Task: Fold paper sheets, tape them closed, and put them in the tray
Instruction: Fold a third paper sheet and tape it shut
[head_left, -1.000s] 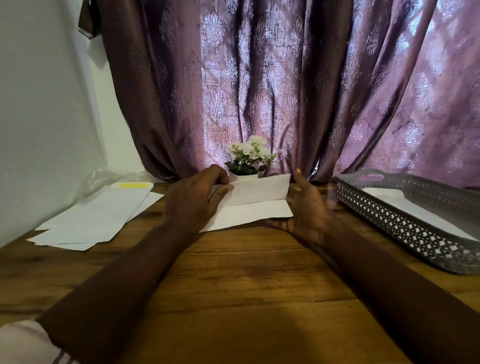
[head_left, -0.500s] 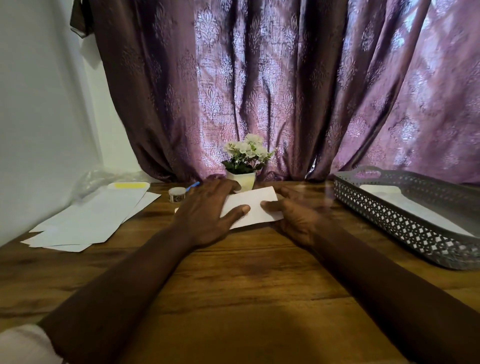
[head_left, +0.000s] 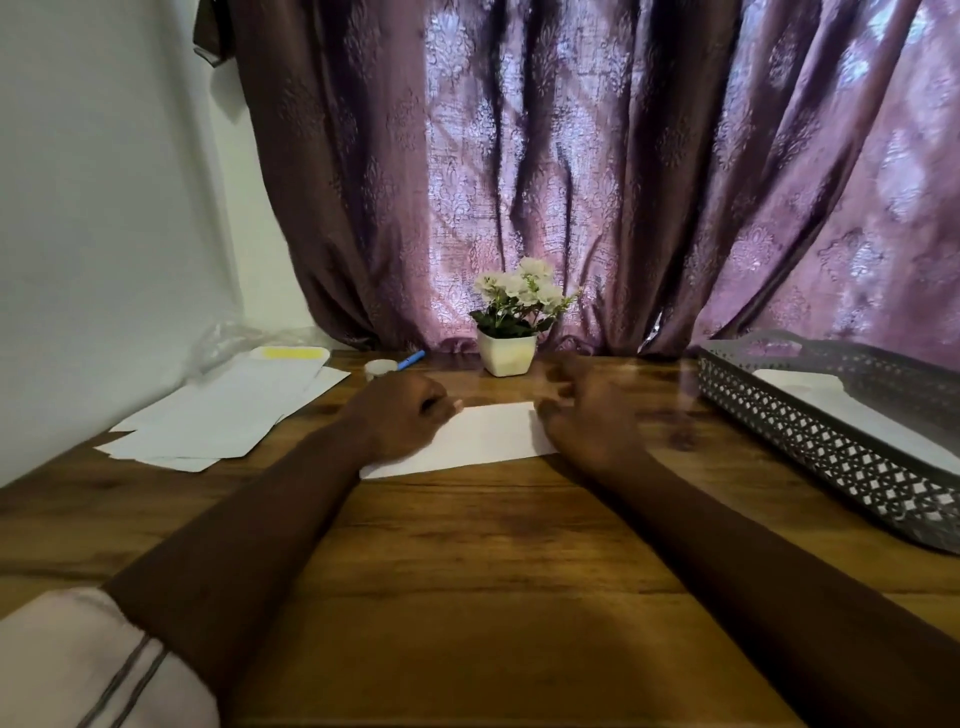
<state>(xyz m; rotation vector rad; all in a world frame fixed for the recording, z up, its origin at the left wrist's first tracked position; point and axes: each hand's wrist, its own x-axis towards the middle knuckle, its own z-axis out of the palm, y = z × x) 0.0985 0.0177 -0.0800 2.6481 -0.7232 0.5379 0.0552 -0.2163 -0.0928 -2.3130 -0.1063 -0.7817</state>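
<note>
Since 0.5 s ago: left hand (head_left: 402, 418) fingers have gone from flat to curled, holding nothing, knuckles resting on the 9 o'clock end of the folded paper (head_left: 491, 436). The right hand (head_left: 587, 423) has shifted to its 3 o'clock edge. It is blurred, fingers bent, so I cannot tell if it grips.

The folded paper lies flat at the centre of the tabletop (head_left: 467, 571). At 3 o'clock, the grey tray (head_left: 831, 457) contains a white sheet (head_left: 852, 415). The loose sheets (head_left: 223, 415) lie at 9 o'clock, the tape roll (head_left: 378, 368) at 11 and the flower pot (head_left: 506, 354) at 12.
</note>
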